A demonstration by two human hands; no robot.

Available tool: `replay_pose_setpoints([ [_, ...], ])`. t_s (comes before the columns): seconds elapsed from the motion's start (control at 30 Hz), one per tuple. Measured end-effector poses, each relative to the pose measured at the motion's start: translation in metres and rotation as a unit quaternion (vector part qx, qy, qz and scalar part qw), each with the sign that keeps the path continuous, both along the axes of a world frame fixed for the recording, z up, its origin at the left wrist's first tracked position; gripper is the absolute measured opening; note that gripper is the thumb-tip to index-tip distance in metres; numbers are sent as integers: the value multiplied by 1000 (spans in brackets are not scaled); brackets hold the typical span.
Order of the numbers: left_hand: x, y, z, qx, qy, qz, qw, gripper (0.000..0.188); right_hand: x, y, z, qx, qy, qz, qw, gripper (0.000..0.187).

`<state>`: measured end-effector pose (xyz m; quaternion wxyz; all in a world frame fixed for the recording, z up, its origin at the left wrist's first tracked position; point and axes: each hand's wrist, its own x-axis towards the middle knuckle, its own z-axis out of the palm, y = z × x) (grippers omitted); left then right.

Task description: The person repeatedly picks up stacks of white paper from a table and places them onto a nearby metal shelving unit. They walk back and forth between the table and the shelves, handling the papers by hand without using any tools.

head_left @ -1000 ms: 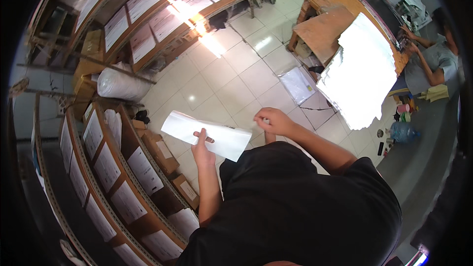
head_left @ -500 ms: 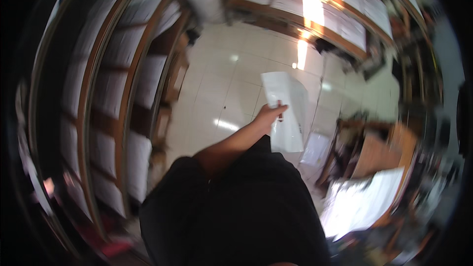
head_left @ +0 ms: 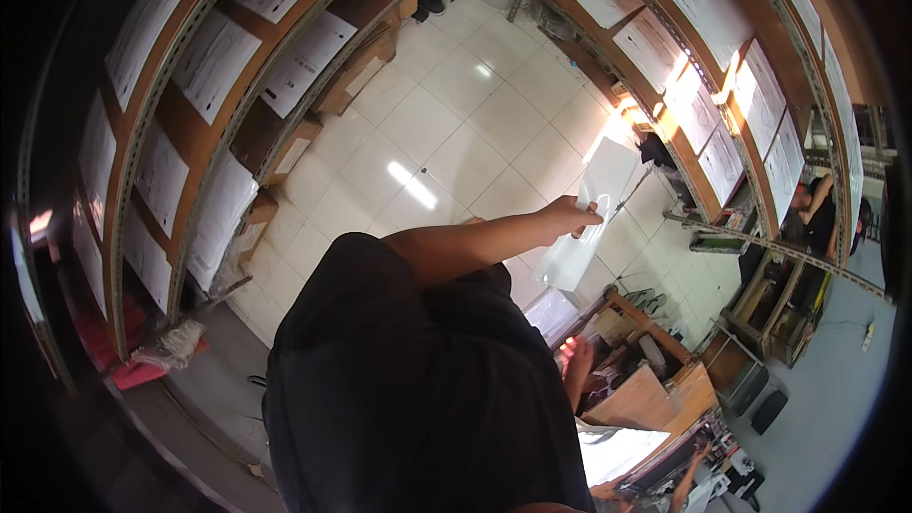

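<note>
Gripping white bag (head_left: 570, 261) with left hand (head_left: 567, 218), slanted lengthwise toward upper right (cannot tell grip of right hand (head_left: 579, 361), lower, farther off).

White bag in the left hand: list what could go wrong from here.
The left hand alone holds the white bag near its middle, so the bag might slip and drop onto the tiled floor. The right hand appears close to the cluttered wooden bench, so it could knock against it.
</note>
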<state>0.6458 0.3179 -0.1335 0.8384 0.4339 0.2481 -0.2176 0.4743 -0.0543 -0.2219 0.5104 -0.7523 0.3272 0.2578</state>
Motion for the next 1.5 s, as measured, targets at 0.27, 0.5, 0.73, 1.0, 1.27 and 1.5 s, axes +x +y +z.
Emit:
replay_pose_setpoints([
  [0.27,39,-14,-3,-10,-10,-19,1000,28,-58,15,-53,-232,70,243,939,44],
  [0.5,33,-15,-29,-26,37,-7,999,15,-230,-5,-96,-168,179,240,939,42],
  [0.73,56,-61,-17,14,81,-57,995,20,-159,12,-21,-61,11,-295,954,40],
  [1.0,61,-161,2,4,-16,-133,991,17,-93,-38,48,-133,-285,-227,922,29],
  [1.27,45,-249,30,-6,-120,-157,980,15,-187,-143,121,-198,-343,-447,802,22],
  [1.5,0,-285,35,-5,-94,-152,984,19,-246,-209,143,-238,-322,-475,783,25],
])
